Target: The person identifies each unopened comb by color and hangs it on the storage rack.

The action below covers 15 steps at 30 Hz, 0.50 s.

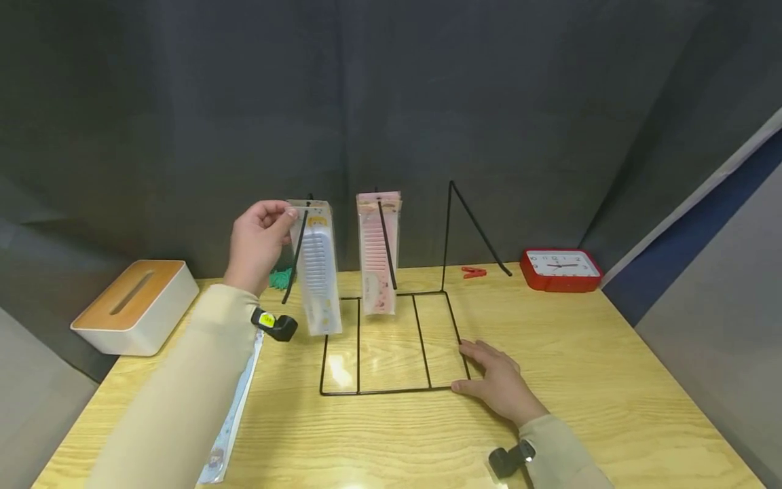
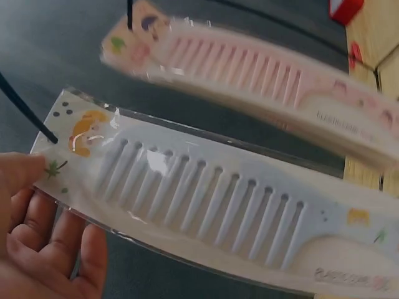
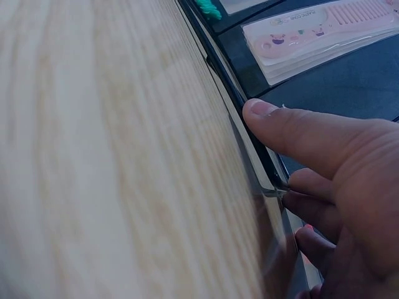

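Observation:
My left hand [image 1: 255,239] pinches the top corner of a clear-packaged blue comb [image 1: 318,272] between thumb and finger. In the left wrist view, the black prong of the left hook passes through the top of this package. A packaged pink comb [image 1: 380,258], with more packages behind it, hangs on the middle hook of the black wire rack [image 1: 391,391]. The rack's right hook [image 1: 479,227] carries nothing. My right hand [image 1: 497,380] rests at the front right corner of the rack's base, thumb against the front wire [image 3: 240,103] and fingers by the side wire.
A white tissue box [image 1: 137,319] with a wooden lid stands at the left. At the back right is a red clock [image 1: 562,270], with a red clip [image 1: 474,272] nearby. Something green [image 1: 280,278] lies behind my left wrist. A long blue package [image 1: 229,424] lies partly under my left arm.

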Each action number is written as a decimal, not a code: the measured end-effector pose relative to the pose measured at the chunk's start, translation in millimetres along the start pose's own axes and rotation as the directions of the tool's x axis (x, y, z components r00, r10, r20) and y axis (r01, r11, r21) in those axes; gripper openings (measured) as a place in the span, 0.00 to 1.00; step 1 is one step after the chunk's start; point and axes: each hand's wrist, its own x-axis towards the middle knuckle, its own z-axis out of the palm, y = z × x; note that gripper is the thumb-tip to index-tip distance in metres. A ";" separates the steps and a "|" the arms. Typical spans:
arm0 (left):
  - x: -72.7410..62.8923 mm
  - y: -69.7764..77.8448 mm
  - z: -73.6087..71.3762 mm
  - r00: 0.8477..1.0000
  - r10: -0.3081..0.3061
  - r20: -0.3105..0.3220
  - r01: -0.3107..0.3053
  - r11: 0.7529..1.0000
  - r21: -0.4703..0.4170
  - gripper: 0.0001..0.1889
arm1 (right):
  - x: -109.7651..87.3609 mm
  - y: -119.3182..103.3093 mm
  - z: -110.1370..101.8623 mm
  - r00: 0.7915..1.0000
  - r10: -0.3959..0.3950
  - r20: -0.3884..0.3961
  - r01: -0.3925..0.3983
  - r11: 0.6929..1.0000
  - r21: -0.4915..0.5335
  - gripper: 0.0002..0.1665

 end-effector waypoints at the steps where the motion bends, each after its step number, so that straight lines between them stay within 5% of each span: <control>1: 3.3 0.8 -0.2 1.000 -0.005 -0.004 0.005 1.000 0.013 0.16 | 0.2 0.2 0.1 1.000 -0.003 -0.001 0.003 1.000 -0.002 0.49; 9: 14.3 0.3 -6.4 0.999 -0.042 0.020 0.041 0.997 0.069 0.18 | -0.2 -1.0 -0.8 1.000 -0.008 0.005 0.008 1.000 -0.018 0.50; 15: 12.9 -22.6 -27.9 0.990 -0.089 0.109 0.068 0.979 0.190 0.22 | -0.6 -2.3 -1.6 1.000 -0.011 -0.002 0.011 1.000 -0.027 0.49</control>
